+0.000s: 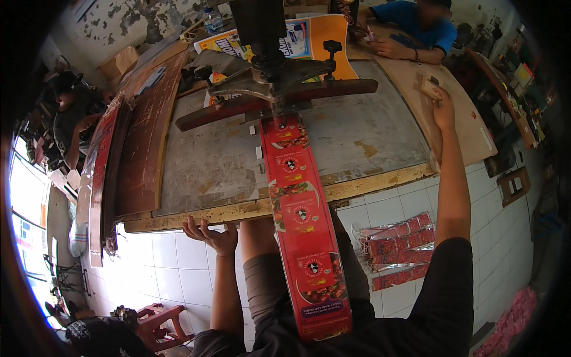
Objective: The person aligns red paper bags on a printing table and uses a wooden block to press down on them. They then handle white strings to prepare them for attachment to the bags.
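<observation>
A long red printed strip (300, 235), glossy with food pictures, runs from under a black metal press (273, 83) over the table's near edge and down onto my lap. The press has a long horizontal bar and knobs on both sides. My left hand (211, 237) rests against the near edge of the worn table (226, 172), left of the strip, its fingers apart and holding nothing. Stretched far to the right, my right hand (444, 107) has its fingers closed on a small wooden block (430, 85) upon a brown board (461, 134).
Red printed packets (398, 244) lie on the white tiled floor at right. Brown boards (140, 143) flank the table's left side. Printed sheets (321, 44) and a plastic bottle (212, 21) are behind the press. One person in blue (410, 27) sits far right, another person (68, 119) left. A red stool (163, 327) stands lower left.
</observation>
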A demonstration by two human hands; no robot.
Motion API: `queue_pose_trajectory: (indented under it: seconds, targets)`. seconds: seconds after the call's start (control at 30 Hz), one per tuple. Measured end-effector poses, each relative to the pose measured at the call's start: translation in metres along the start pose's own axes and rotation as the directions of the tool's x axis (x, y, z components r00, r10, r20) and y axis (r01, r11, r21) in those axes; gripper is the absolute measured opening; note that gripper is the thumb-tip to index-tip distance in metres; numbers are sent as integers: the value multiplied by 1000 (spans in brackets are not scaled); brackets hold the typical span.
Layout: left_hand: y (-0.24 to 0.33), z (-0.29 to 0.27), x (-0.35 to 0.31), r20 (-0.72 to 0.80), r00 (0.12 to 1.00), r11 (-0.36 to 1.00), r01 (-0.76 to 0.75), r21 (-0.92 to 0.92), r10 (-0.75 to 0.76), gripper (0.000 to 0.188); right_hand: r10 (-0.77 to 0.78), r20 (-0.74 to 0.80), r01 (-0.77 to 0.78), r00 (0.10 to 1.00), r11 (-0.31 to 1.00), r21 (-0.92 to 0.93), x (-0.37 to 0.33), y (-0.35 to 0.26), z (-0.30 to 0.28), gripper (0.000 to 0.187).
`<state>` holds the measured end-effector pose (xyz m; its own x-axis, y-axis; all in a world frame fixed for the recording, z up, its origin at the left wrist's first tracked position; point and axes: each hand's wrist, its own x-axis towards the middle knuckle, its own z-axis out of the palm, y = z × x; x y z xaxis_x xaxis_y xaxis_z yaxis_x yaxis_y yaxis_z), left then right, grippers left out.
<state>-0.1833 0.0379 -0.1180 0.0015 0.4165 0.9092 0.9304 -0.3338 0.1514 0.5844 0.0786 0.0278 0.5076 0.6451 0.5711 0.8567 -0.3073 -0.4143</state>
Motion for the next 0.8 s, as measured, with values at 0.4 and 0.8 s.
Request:
queue_pose_trajectory:
  seconds: [0.4, 0.8]
  targets:
    - [1, 7, -4, -19, 1000, 1000, 5, -3, -5, 76, 15, -7, -15, 1000, 998, -62, 1, 6, -1, 42]
    - [-1, 10, -7, -36, 999, 1000, 14, 20, -14, 87, 26, 24, -25, 999, 998, -62, 3, 9, -4, 42]
